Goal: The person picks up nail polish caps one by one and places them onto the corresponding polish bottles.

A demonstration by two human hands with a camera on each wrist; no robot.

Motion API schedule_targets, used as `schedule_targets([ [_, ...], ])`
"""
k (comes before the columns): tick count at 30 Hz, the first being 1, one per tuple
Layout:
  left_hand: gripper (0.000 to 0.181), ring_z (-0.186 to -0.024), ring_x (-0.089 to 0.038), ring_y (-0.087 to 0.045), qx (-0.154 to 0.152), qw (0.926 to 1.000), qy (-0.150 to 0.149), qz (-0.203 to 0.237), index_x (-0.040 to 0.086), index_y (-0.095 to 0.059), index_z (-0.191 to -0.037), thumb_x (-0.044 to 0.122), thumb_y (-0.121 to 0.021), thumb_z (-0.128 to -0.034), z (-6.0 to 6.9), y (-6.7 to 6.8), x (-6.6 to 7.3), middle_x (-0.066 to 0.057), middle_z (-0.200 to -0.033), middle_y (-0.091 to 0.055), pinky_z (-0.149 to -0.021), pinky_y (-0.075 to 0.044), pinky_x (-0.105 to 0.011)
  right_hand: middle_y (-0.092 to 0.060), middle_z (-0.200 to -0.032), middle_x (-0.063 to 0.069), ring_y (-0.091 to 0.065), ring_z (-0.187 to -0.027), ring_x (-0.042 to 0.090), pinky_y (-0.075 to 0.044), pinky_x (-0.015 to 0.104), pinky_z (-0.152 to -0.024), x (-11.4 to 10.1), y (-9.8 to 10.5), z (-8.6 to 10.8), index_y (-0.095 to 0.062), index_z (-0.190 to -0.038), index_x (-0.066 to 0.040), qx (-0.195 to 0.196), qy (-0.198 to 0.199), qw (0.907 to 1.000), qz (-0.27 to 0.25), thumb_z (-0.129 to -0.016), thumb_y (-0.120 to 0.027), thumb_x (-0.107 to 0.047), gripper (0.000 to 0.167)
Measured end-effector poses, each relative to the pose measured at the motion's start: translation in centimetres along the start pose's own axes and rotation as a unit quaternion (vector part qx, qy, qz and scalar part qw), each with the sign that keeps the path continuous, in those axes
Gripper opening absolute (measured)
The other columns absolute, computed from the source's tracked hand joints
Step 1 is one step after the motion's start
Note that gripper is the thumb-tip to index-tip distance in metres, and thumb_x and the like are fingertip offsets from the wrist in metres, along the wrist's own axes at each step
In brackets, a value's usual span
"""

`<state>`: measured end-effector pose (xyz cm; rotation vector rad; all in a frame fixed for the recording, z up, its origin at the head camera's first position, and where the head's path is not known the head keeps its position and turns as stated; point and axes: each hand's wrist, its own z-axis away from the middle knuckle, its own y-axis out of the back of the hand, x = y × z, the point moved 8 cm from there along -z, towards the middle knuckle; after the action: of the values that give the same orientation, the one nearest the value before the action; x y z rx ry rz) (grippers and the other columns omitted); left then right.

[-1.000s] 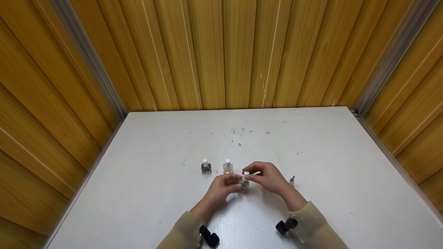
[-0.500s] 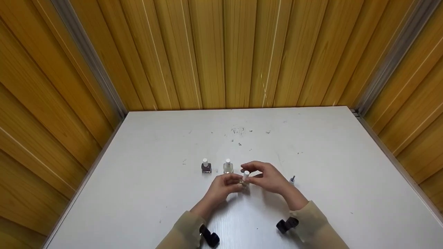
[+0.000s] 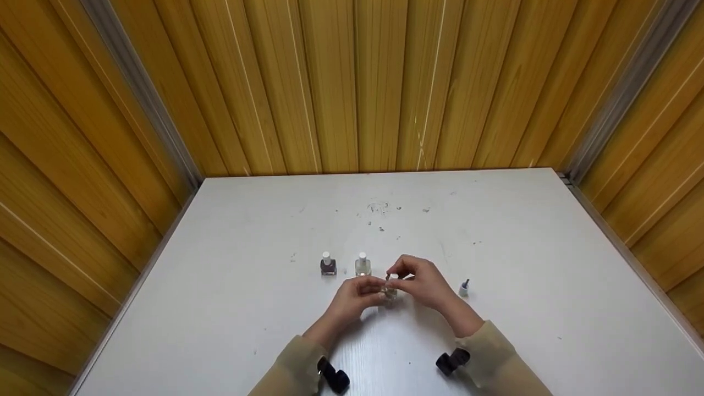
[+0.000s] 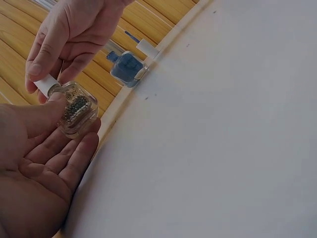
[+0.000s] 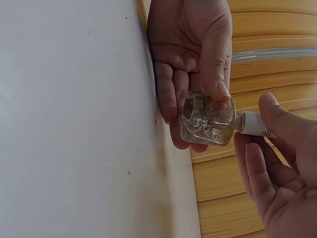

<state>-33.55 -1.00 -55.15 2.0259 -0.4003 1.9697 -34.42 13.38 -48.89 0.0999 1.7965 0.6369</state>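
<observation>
The left hand point(image 3: 355, 300) holds a small clear glass bottle point(image 5: 208, 119) with dark glittery flecks inside, thumb on one side and fingers beneath. At its neck the right hand point(image 3: 426, 283) pinches the white cap point(image 5: 254, 124) between thumb and fingers; the cap sits at the bottle's mouth. In the left wrist view the left hand point(image 4: 39, 158) and the right hand point(image 4: 79, 34) meet at the bottle point(image 4: 79, 109). Whether the cap is fully seated, I cannot tell.
A dark purple bottle point(image 3: 328, 267) and a pale bottle point(image 3: 362, 266), both white-capped, stand on the white table point(image 3: 247, 231) behind the hands. Right of the right hand stands a white cap with a blue brush point(image 3: 464, 288). A blue bottle point(image 4: 127, 68) shows in the left wrist view.
The right hand's fingers have shifted slightly around the cap. Its forearm has moved a little left, and more of the white cap with the blue brush shows. The left hand has stayed in place.
</observation>
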Motion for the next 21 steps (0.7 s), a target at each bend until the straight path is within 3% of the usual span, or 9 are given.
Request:
schedule_targets([
  [4, 0.029, -0.106, -0.024, -0.076, -0.005, 0.9999, -0.002, -0.009, -0.011, -0.066, -0.121, -0.004, -0.069, -0.0931, 0.04, -0.09, 0.06, -0.026, -0.118, -0.073, -0.091, -0.062, -0.028, -0.074, -0.095, 0.009, -0.063, -0.084, 0.006, -0.057, 0.02, -0.074, 0.02, 0.09, 0.02, -0.069, -0.088, -0.006, 0.01, -0.005, 0.9998, 0.018, -0.085, -0.085, -0.015, 0.019],
  [6, 0.029, -0.105, -0.024, -0.076, -0.006, 1.0, -0.003, -0.005, -0.011, -0.065, -0.122, -0.004, -0.069, -0.0934, 0.07, -0.14, 0.07, -0.026, -0.118, -0.073, -0.092, -0.062, -0.029, -0.075, -0.098, 0.008, -0.064, -0.086, 0.008, -0.057, 0.02, -0.075, 0.02, 0.08, 0.03, -0.071, -0.095, -0.005, -0.001, -0.006, 0.9998, 0.02, -0.085, -0.085, -0.017, 0.021],
  [11, 0.031, -0.106, -0.025, -0.075, 0.002, 1.0, 0.002, 0.006, -0.012, -0.064, -0.123, -0.004, -0.068, -0.0939, 0.12, -0.06, 0.15, -0.026, -0.12, -0.072, -0.094, -0.062, -0.033, -0.074, -0.117, 0.014, -0.069, -0.109, 0.031, -0.06, 0.023, -0.088, -0.12, 0.04, 0.08, -0.07, -0.124, 0.0, -0.06, 0.003, 0.9981, -0.006, -0.094, -0.075, -0.016, 0.034],
  [14, 0.031, -0.108, -0.026, -0.075, 0.005, 1.0, 0.005, 0.001, -0.012, -0.064, -0.123, -0.003, -0.068, -0.0937, 0.09, 0.02, 0.14, -0.026, -0.12, -0.072, -0.094, -0.062, -0.032, -0.073, -0.123, 0.018, -0.067, -0.117, 0.039, -0.06, 0.026, -0.093, -0.29, 0.2, 0.11, -0.071, -0.126, 0.0, -0.079, 0.014, 0.9967, -0.015, -0.098, -0.07, -0.012, 0.03],
  [17, 0.031, -0.108, -0.027, -0.074, 0.005, 1.0, 0.002, -0.006, -0.012, -0.064, -0.123, -0.003, -0.068, -0.0941, 0.1, 0.04, 0.15, -0.026, -0.119, -0.072, -0.093, -0.062, -0.031, -0.074, -0.121, 0.018, -0.069, -0.111, 0.035, -0.06, 0.024, -0.09, -0.34, 0.49, 0.08, -0.074, -0.12, -0.001, -0.069, 0.012, 0.9975, -0.014, -0.097, -0.07, -0.009, 0.024],
  [21, 0.03, -0.107, -0.025, -0.075, 0.003, 1.0, -0.001, -0.005, -0.012, -0.064, -0.123, -0.003, -0.068, -0.0943, 0.21, 0.02, 0.23, -0.026, -0.118, -0.073, -0.092, -0.062, -0.031, -0.077, -0.11, 0.015, -0.069, -0.098, 0.019, -0.059, 0.019, -0.082, -0.08, 0.73, -0.07, -0.077, -0.11, -0.004, -0.041, 0.0, 0.9991, 0.003, -0.094, -0.075, -0.011, 0.018],
])
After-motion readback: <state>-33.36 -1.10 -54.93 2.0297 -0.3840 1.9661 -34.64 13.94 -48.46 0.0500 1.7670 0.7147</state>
